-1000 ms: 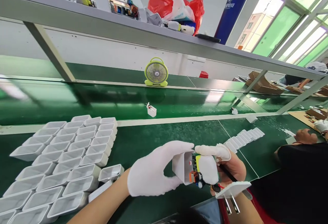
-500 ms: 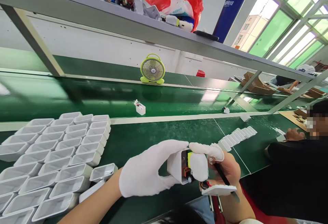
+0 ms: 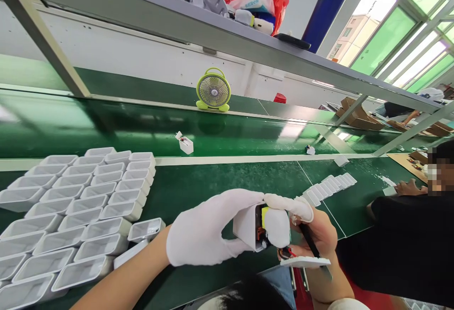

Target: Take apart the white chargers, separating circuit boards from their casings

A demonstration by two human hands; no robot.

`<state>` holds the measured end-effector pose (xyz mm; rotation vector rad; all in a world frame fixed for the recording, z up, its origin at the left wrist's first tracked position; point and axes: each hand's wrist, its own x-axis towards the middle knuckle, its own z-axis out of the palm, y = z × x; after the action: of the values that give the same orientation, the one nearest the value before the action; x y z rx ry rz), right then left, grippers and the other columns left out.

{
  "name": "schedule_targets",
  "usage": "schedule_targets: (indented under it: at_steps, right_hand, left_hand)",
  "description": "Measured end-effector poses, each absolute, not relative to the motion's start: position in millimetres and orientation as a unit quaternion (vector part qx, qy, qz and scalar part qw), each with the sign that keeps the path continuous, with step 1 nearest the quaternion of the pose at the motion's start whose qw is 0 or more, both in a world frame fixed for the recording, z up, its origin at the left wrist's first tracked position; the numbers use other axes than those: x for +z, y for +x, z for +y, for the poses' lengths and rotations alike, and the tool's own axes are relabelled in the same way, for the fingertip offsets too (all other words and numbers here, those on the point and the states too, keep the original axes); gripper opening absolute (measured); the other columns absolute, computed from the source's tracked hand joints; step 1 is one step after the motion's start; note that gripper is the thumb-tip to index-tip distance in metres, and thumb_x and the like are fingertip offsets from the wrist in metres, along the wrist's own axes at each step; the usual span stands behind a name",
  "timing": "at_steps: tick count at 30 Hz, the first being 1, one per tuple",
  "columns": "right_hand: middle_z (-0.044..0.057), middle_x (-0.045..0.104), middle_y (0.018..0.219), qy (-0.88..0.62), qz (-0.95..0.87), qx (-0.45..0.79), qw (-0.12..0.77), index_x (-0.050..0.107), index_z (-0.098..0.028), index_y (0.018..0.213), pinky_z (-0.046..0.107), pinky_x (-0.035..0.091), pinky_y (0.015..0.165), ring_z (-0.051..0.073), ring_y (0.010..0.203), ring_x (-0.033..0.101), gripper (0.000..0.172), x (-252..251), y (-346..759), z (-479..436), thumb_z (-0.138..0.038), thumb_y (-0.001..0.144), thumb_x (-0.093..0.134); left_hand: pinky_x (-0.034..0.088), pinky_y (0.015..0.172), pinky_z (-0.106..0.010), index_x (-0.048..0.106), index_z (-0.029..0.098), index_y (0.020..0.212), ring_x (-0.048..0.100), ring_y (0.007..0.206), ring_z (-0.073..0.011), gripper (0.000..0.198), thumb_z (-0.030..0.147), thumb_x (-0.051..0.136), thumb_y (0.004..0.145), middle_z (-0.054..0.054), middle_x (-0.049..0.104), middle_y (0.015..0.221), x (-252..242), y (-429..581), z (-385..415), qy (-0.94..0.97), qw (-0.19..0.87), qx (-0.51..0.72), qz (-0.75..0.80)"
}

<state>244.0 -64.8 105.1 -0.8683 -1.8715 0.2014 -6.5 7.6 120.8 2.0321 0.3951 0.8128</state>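
My left hand point(image 3: 205, 234), in a white glove, grips a white plastic charger shell point(image 3: 245, 227) from the left. My right hand point(image 3: 301, 227), with white cots on thumb and forefinger, presses a small circuit board point(image 3: 264, 219) into the shell's open end. Only the board's yellow and orange parts show. The right hand also pinches a thin dark tool point(image 3: 312, 246) against the palm. A white plug cover point(image 3: 304, 262) hangs on red wires just below the right hand.
Several rows of empty white shells point(image 3: 78, 206) lie at the left on the green bench point(image 3: 198, 182). A loose shell point(image 3: 186, 144) rides the conveyor belt beyond. A green fan point(image 3: 213, 91) stands behind it. A co-worker in black point(image 3: 407, 234) sits at right, near flat white covers point(image 3: 329, 186).
The circuit board has gone deeper into the shell, with less of it showing. The loose shell on the conveyor has drifted left. The plug cover has tilted flat.
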Motion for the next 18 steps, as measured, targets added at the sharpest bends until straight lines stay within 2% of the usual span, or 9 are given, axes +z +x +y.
schedule_targets:
  at_steps: [9, 15, 18]
  right_hand:
    - [-0.002, 0.05, 0.061, -0.361, -0.802, 0.051, 0.474, 0.063, -0.034, 0.129, 0.031, 0.039, 0.041, 0.017, 0.048, 0.043, 0.044, 116, 240, -64, -0.057, 0.091, 0.064]
    - [-0.001, 0.057, 0.068, -0.383, -0.798, 0.062, 0.462, 0.059, -0.037, 0.136, 0.033, 0.047, 0.051, 0.019, 0.056, 0.053, 0.049, 109, 244, -71, -0.057, 0.092, 0.066]
    - [0.001, 0.059, 0.073, -0.41, -0.777, 0.104, 0.467, 0.063, -0.037, 0.133, 0.033, 0.048, 0.053, 0.021, 0.063, 0.055, 0.047, 107, 243, -79, -0.057, 0.091, 0.068]
  left_hand:
    - [0.062, 0.098, -0.042, 0.064, 0.033, 0.134, 0.073, 0.11, -0.0267, 0.061, 0.02, 0.076, 0.075, -0.004, 0.074, 0.127, 121, -6, 8, 0.817, 0.444, 0.332, 0.16]
    - [0.064, 0.092, -0.037, 0.061, 0.036, 0.14, 0.076, 0.096, -0.0222, 0.067, 0.014, 0.074, 0.078, -0.002, 0.074, 0.128, 128, -6, 7, 0.819, 0.465, 0.303, 0.145]
    - [0.064, 0.091, -0.037, 0.059, 0.036, 0.142, 0.076, 0.094, -0.0218, 0.069, 0.013, 0.072, 0.079, -0.002, 0.073, 0.129, 133, -5, 7, 0.826, 0.471, 0.284, 0.126]
